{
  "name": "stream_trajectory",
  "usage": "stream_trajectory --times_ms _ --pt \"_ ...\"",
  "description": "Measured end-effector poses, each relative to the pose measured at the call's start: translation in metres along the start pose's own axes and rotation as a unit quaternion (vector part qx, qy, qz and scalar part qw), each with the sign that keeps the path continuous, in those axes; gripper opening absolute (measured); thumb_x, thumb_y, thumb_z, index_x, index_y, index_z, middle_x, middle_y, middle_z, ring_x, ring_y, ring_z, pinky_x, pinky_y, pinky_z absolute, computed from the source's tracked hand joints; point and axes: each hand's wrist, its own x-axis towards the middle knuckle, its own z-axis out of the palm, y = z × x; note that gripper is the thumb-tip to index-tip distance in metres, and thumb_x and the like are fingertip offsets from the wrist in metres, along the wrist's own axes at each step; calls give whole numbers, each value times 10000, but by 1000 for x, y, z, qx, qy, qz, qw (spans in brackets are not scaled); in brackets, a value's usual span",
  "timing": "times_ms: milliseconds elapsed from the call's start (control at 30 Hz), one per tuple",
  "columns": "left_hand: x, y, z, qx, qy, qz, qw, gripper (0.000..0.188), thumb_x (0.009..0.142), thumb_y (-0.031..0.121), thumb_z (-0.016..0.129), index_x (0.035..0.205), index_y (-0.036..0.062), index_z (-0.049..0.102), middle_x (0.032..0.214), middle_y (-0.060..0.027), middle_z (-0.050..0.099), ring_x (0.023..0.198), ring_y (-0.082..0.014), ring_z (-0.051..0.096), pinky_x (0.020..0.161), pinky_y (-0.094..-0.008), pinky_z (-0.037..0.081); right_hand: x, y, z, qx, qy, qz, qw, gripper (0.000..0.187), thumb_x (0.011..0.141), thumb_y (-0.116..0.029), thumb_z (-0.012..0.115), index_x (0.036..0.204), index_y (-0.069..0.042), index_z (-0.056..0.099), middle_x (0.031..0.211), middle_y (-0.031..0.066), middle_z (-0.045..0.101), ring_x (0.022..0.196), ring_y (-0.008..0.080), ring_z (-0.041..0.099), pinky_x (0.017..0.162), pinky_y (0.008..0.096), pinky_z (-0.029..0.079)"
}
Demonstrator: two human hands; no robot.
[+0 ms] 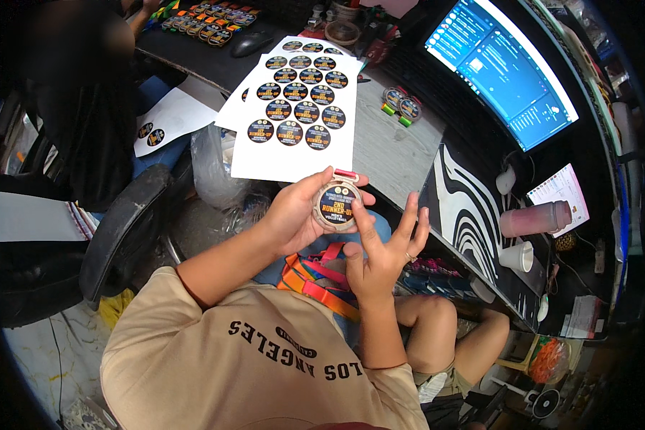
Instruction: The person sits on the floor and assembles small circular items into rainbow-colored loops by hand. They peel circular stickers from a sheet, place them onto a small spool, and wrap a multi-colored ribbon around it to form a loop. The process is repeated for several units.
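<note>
My left hand (297, 211) holds a round medal (336, 204) with a dark printed sticker on its face and a pink loop at its top. My right hand (383, 247) has its fingers spread, and its forefinger presses on the lower right of the medal's face. Striped orange, pink and rainbow ribbons (315, 276) lie on my lap just under both hands. Directly beyond the medal, a white sheet of round dark stickers (297, 115) lies on the grey desk (394, 154).
Two finished medals (401, 107) lie on the desk near a lit monitor (502, 68). More medals (208, 21) and a mouse (251, 43) sit at the far end. Another person in black (86, 93) sits at left. A pink bottle (534, 218) and cup (519, 256) stand at right.
</note>
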Motion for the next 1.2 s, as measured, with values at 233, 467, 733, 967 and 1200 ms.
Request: stream_trajectory --times_ms 233,467,733,967,1200 --pt "0 -2 2 -9 18 13 1000 525 1043 376 255 1323 -24 449 1155 -206 606 1055 -351 632 924 -452 533 -8 -14 2 0 -23 -43 999 455 786 -542 645 1203 -361 665 1505 202 311 1386 401 183 1109 603 103" --pt "-1 -13 -2 -9 22 0 1000 510 1045 364 255 1324 -15 452 1194 -199 595 1076 -322 621 927 -459 532 -9 -5 8 -37 -36 5 999 566 755 -506 676 1292 -341 603 1506 221 297 1362 433 235 1092 631 129" --pt "-6 5 -1 93 13 -2 996 707 990 584 221 1324 4 449 1139 -204 612 1023 -380 647 852 -455 569 -20 27 15 533 -70 178 824 590 949 -560 439 1236 -76 615 1337 171 516 1246 294 471 1037 417 354" --pt "-27 -17 -1 254 -138 -123 949 476 1033 364 400 1211 -45 568 1122 -165 649 1052 -242 635 934 -344 497 -12 12 9 815 -202 240 487 614 986 -488 430 1383 -20 408 1128 80 605 1100 202 599 961 362 478" --pt "-54 6 -11 531 -283 -182 777 441 1033 356 425 1205 -13 593 1118 -76 635 1044 -102 558 927 -278 443 20 13 -49 849 -63 168 497 216 1017 -252 451 1013 -48 523 621 34 490 592 172 515 661 358 481"
